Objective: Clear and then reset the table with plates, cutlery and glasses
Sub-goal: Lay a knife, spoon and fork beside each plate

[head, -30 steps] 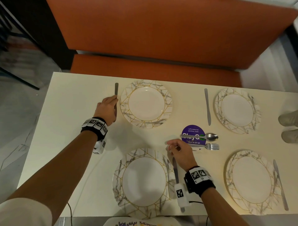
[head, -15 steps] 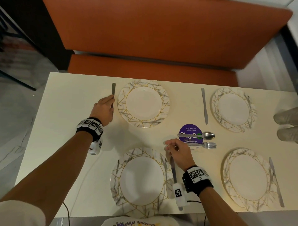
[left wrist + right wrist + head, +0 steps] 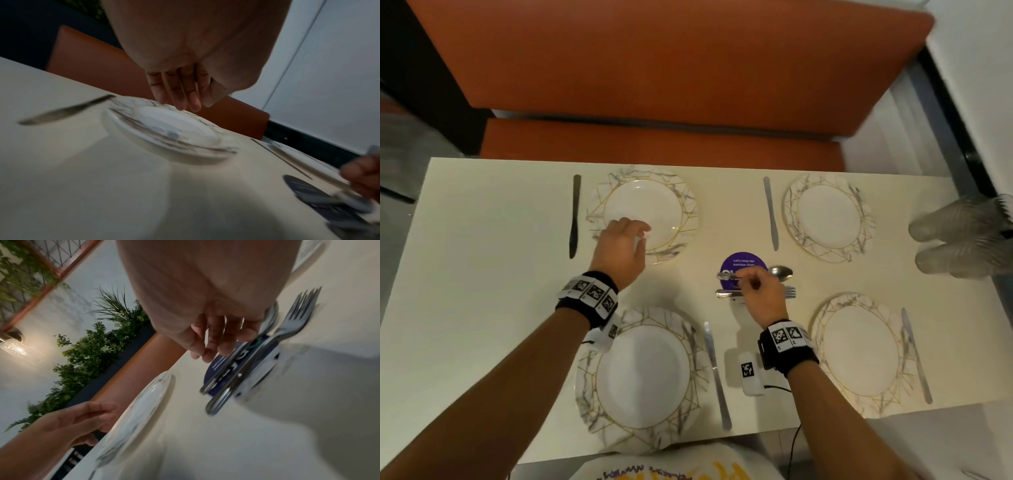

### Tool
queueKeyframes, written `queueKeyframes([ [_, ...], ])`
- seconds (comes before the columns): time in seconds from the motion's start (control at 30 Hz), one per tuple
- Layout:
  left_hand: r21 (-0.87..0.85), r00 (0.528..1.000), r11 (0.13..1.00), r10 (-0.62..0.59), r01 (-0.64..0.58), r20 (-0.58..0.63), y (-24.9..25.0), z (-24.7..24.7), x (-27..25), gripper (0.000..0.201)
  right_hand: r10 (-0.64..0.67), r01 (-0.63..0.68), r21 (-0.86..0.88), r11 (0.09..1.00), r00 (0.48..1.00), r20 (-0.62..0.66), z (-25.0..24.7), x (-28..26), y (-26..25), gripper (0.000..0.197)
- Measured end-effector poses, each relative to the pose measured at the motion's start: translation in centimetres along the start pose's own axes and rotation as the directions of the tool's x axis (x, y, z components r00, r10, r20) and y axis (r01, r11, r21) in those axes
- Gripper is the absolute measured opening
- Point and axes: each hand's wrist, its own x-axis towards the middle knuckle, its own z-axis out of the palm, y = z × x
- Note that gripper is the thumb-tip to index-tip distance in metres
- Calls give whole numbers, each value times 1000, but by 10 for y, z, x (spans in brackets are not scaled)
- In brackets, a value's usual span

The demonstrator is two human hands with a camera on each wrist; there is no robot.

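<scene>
four plates (image 3: 650,212), four knives (image 3: 574,216), two cups (image 3: 959,222)

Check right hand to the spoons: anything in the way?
Nothing visible. The right hand is directly over the spoons on the purple sticker, fingers at their handles; forks lie alongside, not between.

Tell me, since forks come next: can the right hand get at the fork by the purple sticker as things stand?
Probably yes. The right hand hovers directly over the fork, fingers at the spoon beside it; nothing covers the fork.
</scene>
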Motion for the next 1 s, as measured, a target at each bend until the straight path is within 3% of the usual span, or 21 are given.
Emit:
queueKeyframes([
  [0.13,-52,994,998,45,-40,102,52,46,-5,23,-9,-14,-146,989,987,-157,-27,19,30,14],
  [0.23,-79,978,996,54,-39,203,89,75,-3,23,63,-125,-296,947,976,-209,-46,32,45,21],
  [0.4,-69,943,998,14,9,332,131,106,-1,24,244,-274,-450,850,962,-126,-58,44,47,32],
  [0.57,-80,928,992,-59,95,367,164,122,7,27,290,-280,-322,904,957,-19,-74,57,54,20],
  [0.77,-61,892,980,-145,188,427,187,112,22,41,76,-80,-127,989,997,-34,-96,72,27,15],
  [1.0,-333,942,896,-213,294,258,212,80,26,24,-257,257,-18,966,965,-58,-114,87,-42,11],
])
